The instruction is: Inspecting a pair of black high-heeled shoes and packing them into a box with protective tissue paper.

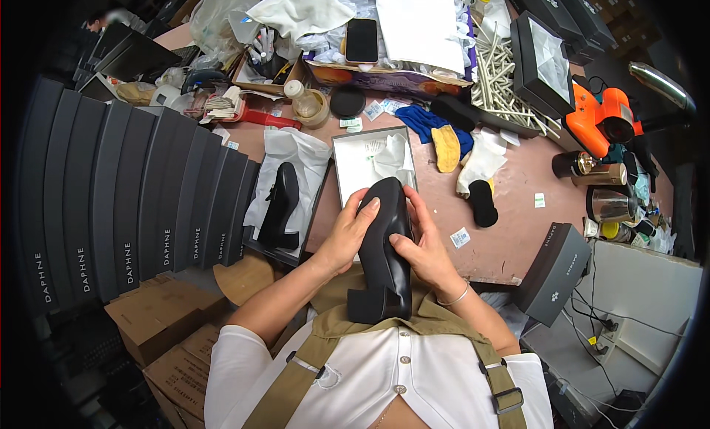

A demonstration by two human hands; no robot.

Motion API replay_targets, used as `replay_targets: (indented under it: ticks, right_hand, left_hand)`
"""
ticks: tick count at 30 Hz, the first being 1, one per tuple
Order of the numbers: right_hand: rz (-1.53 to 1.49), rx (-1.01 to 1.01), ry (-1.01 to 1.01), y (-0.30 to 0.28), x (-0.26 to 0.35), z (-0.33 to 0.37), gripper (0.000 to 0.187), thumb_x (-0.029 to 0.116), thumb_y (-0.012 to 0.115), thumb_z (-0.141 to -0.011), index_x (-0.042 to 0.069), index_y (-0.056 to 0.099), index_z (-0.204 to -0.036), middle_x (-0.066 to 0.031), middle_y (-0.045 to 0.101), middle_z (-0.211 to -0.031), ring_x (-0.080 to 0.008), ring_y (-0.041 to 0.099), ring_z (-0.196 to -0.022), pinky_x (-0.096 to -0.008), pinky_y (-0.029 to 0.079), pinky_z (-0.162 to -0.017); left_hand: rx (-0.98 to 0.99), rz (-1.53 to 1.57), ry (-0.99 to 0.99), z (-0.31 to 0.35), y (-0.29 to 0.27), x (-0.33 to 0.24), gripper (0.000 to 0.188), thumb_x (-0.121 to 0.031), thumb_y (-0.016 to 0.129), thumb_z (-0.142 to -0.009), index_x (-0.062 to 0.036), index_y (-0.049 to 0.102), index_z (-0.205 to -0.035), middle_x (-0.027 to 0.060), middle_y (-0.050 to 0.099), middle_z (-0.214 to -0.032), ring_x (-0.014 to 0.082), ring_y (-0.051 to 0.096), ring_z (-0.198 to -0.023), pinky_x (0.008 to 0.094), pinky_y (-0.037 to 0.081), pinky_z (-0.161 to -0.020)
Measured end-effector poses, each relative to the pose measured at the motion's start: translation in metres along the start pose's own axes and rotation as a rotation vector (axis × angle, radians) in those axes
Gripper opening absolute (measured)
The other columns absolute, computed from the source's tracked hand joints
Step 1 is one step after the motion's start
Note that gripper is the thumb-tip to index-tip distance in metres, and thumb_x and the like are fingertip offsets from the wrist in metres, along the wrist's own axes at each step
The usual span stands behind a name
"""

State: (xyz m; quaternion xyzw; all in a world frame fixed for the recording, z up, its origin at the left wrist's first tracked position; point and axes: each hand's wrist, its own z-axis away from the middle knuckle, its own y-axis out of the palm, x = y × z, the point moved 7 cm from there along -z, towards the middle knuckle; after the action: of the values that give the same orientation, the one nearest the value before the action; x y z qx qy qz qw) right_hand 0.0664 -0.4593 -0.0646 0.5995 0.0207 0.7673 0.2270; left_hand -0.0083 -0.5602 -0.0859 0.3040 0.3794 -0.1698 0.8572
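Between my two hands is a black heeled shoe (384, 240), its sole and block heel turned partly toward me and the heel end nearest my chest. My left hand (346, 233) grips the toe half from the left, thumb laid on the shoe. On the other side my right hand (429, 251) holds it, thumb pressed near the middle. A matching black shoe (280, 207) lies on white paper in an open dark box (314, 214) to the left. Just beyond my hands sits a box lid (355, 163), pale inside, with crumpled paper in it.
Stacked dark shoe boxes (148, 192) stand along the left. Behind are a phone (362, 41), a glue jar (314, 107), blue and yellow cloths (446, 148) and a bin of white sticks (499, 70). An orange heat gun (603, 118) and metal cups (610, 205) are at right.
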Motion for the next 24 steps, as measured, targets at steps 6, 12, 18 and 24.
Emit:
replay_targets:
  ticks: [6, 12, 18, 24]
  right_hand:
    - [0.023, -0.025, 0.017, -0.002, -0.007, -0.001, 0.083, 0.003, 0.062, -0.076, -0.003, 0.019, -0.147, -0.0204, 0.034, -0.144, -0.0244, 0.034, -0.134, -0.0327, 0.028, -0.11]
    - [0.108, -0.053, -0.026, 0.0, -0.008, -0.003, 0.081, 0.005, 0.064, -0.075, -0.006, 0.024, -0.145, -0.0207, 0.037, -0.141, -0.0248, 0.036, -0.133, -0.0319, 0.029, -0.109]
    - [0.301, -0.096, -0.15, 0.002, -0.002, -0.002, 0.084, 0.009, 0.065, -0.074, -0.005, 0.024, -0.145, -0.0241, 0.038, -0.139, -0.0316, 0.038, -0.131, -0.0345, 0.03, -0.108]
    - [0.362, -0.105, -0.239, 0.005, 0.01, 0.005, 0.082, 0.012, 0.064, -0.077, -0.004, 0.022, -0.146, -0.025, 0.036, -0.14, -0.0351, 0.037, -0.131, -0.0371, 0.03, -0.109]
  left_hand:
    - [-0.018, 0.076, -0.043, -0.001, -0.001, 0.009, 0.049, -0.033, 0.047, -0.101, -0.0021, 0.036, -0.136, 0.0101, 0.054, -0.119, 0.0137, 0.056, -0.107, 0.027, 0.048, -0.09]
    - [0.016, 0.124, -0.086, -0.002, -0.004, 0.016, 0.048, -0.031, 0.042, -0.102, -0.0038, 0.034, -0.14, 0.0091, 0.053, -0.125, 0.0148, 0.055, -0.112, 0.0297, 0.046, -0.095]
    - [0.068, 0.168, -0.072, -0.007, -0.004, 0.023, 0.048, -0.034, 0.04, -0.102, -0.0062, 0.035, -0.141, 0.0066, 0.052, -0.127, 0.0146, 0.054, -0.115, 0.0307, 0.044, -0.098]
    - [0.106, 0.006, 0.039, -0.009, -0.003, 0.012, 0.059, -0.043, 0.038, -0.101, -0.0043, 0.028, -0.145, 0.0116, 0.044, -0.137, 0.0183, 0.046, -0.124, 0.0316, 0.038, -0.103]
